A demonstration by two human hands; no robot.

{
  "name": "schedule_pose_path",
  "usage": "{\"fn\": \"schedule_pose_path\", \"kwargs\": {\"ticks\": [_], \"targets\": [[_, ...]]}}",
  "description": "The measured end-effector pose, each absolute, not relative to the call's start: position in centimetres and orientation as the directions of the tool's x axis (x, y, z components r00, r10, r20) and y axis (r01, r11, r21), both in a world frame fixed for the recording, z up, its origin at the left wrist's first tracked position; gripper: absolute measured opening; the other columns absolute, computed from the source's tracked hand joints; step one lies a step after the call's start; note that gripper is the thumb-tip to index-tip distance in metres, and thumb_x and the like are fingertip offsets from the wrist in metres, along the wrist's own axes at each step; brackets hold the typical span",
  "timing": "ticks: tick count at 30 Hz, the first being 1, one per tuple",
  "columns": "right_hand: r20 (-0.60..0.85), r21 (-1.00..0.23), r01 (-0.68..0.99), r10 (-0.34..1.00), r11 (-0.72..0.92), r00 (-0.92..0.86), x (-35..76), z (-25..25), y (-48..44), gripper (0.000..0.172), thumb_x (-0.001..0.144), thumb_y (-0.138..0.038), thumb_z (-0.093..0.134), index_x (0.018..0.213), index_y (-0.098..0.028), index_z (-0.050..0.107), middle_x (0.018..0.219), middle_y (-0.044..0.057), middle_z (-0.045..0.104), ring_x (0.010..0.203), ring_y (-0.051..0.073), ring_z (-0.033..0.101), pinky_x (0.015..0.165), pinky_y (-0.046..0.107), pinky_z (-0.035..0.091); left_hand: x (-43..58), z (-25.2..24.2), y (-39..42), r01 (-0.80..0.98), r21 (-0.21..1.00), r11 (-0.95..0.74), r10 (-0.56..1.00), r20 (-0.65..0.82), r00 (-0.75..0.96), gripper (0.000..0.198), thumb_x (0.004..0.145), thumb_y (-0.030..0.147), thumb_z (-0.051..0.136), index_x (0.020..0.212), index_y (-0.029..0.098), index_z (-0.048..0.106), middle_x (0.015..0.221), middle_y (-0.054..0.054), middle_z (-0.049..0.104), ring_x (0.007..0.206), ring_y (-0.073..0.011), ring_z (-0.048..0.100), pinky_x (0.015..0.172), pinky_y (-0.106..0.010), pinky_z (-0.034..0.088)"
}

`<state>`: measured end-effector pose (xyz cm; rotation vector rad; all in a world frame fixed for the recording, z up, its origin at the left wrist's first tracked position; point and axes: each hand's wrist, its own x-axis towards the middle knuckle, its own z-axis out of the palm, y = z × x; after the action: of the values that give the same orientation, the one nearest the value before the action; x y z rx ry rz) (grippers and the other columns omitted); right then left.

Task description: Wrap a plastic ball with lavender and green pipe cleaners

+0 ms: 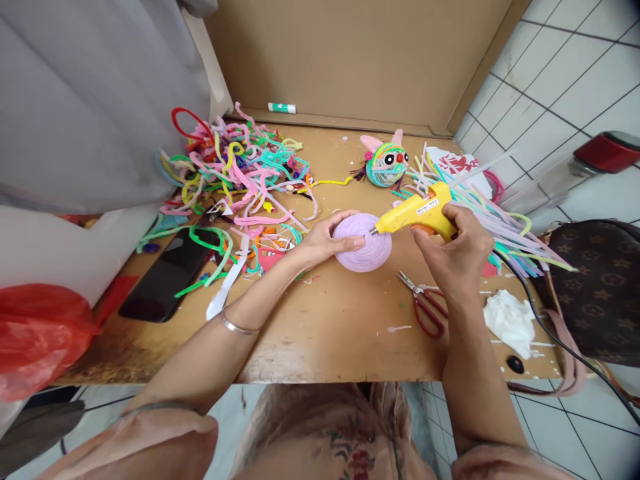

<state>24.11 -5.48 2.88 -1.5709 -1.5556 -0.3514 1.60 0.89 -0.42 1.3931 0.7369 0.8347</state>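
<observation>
A lilac disc wound in a spiral is held by its left edge in my left hand, the thumb lying across its face. My right hand is wrapped round the handle of a yellow hot glue gun, a finger at its trigger. The gun's metal nozzle points left, at or just above the disc's middle; whether it touches I cannot tell. Below my right hand lie red-handled scissors, blades parted. Behind the disc stands a decorated ball with pink ears, eyes and a red nose.
Tangled pipe cleaners heap at the left, beside a black phone. Straight pipe cleaners fan out at the right. Crumpled white tissue and a brown bag lie near the gun's black cord. A glue stick rests at the back.
</observation>
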Motion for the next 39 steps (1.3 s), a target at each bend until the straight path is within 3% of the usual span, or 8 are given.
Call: {"fn": "schedule_pose_path", "kwargs": {"ticks": [10,19,23,28,35,39], "targets": [[0.730,-0.340,0.924,0.669,0.175,0.141,24.3,3.4,-5.8,0.024,0.074,-0.032,0.067,0.095,-0.022,0.061,0.090,0.006,0.068,0.081,0.024,0.064,0.073,0.038,0.051,1.6,-0.8,1.1,-0.072,0.997,0.004,0.860,0.033,0.509,0.080,0.060,0.047,0.086,0.129,0.017,0.059,0.135,-0.014,0.061,0.123,-0.0302,0.057,0.103,-0.040,0.046],[0.753,-0.286,0.941,0.650,0.183,0.102,24.6,3.4,-6.0,0.025,0.076,-0.032,0.066,0.099,-0.024,0.060,0.096,0.009,0.068,0.090,0.028,0.065,0.079,0.042,0.052,1.7,-0.5,0.9,-0.068,0.998,0.019,0.865,0.017,0.502,0.078,0.060,0.045,0.085,0.128,0.017,0.059,0.133,-0.013,0.062,0.121,-0.0300,0.057,0.101,-0.041,0.047],[0.733,-0.319,0.933,0.667,0.168,0.131,24.7,3.3,-5.8,0.026,0.074,-0.033,0.065,0.098,-0.024,0.060,0.094,0.008,0.068,0.087,0.026,0.065,0.076,0.040,0.052,1.6,-0.2,0.8,-0.057,0.998,0.000,0.860,0.029,0.510,0.076,0.062,0.045,0.084,0.128,0.016,0.059,0.132,-0.014,0.062,0.121,-0.0299,0.057,0.101,-0.040,0.046],[0.647,-0.449,0.887,0.724,0.108,0.239,24.4,2.8,-5.3,0.033,0.071,-0.042,0.066,0.096,-0.021,0.062,0.088,0.006,0.067,0.077,0.024,0.062,0.071,0.037,0.050,1.6,-0.2,0.8,-0.056,0.998,-0.006,0.863,0.033,0.505,0.077,0.061,0.045,0.084,0.128,0.016,0.060,0.134,-0.013,0.060,0.122,-0.0295,0.056,0.101,-0.039,0.046],[0.471,-0.617,0.774,0.721,-0.142,0.507,27.5,0.9,-3.8,0.046,0.065,-0.057,0.066,0.089,-0.018,0.062,0.074,0.002,0.062,0.067,0.021,0.054,0.066,0.037,0.047,1.8,-0.6,1.0,-0.071,0.997,0.012,0.877,0.024,0.480,0.078,0.060,0.045,0.085,0.128,0.016,0.060,0.129,-0.013,0.063,0.119,-0.0288,0.058,0.100,-0.038,0.047],[0.366,-0.535,0.722,0.650,-0.438,0.666,30.0,-0.9,-3.2,0.049,0.062,-0.055,0.069,0.092,-0.017,0.063,0.082,0.010,0.066,0.080,0.029,0.061,0.075,0.045,0.049,2.0,-0.7,1.0,-0.078,0.997,0.024,0.877,0.017,0.480,0.078,0.059,0.047,0.085,0.127,0.016,0.060,0.129,-0.013,0.063,0.118,-0.0290,0.059,0.101,-0.040,0.047]]}}
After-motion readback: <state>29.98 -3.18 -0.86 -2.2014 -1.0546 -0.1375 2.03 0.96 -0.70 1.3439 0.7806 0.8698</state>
